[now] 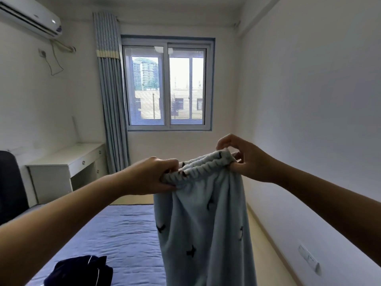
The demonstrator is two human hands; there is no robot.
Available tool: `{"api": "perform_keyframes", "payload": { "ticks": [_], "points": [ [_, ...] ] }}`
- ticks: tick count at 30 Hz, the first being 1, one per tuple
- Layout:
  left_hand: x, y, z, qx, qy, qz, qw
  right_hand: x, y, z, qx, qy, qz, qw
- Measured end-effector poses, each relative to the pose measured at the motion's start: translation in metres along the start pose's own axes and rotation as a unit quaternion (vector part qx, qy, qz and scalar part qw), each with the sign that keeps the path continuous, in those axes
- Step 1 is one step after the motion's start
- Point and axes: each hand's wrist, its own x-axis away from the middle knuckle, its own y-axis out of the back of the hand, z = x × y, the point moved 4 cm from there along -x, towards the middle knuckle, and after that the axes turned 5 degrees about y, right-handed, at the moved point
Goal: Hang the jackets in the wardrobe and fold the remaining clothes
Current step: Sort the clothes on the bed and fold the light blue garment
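Observation:
A pair of light blue fleece trousers [202, 228] with small dark motifs hangs in the air in front of me, above the bed. My left hand [152, 174] grips the left end of the elastic waistband. At the waistband's right end, my right hand [245, 159] pinches the fabric between thumb and fingers. The legs drop straight down and run out of the frame at the bottom. A dark navy garment [82, 269] lies crumpled on the bed at the lower left.
The bed [115, 230] with a blue-purple quilted cover fills the lower middle. A white desk [68, 164] stands at the left wall, a dark chair [10, 182] beside it. The window [167, 85] and a blue curtain [111, 96] are ahead; a bare wall and a strip of floor lie to the right.

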Motion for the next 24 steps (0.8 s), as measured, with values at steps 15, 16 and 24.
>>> {"api": "perform_keyframes", "payload": {
  "ticks": [15, 16, 24],
  "points": [
    [-0.007, 0.039, -0.003, -0.151, -0.047, 0.033, 0.987, 0.01, 0.0, 0.02, 0.227, 0.103, 0.167, 0.954],
    [-0.006, 0.04, -0.004, -0.152, -0.045, 0.045, 0.986, 0.01, -0.001, 0.019, 0.248, 0.096, 0.186, 0.946],
    [0.008, 0.047, -0.01, -0.039, 0.026, 0.158, 0.986, 0.005, 0.002, 0.037, 0.319, 0.175, 0.22, 0.905]
  ]
}}
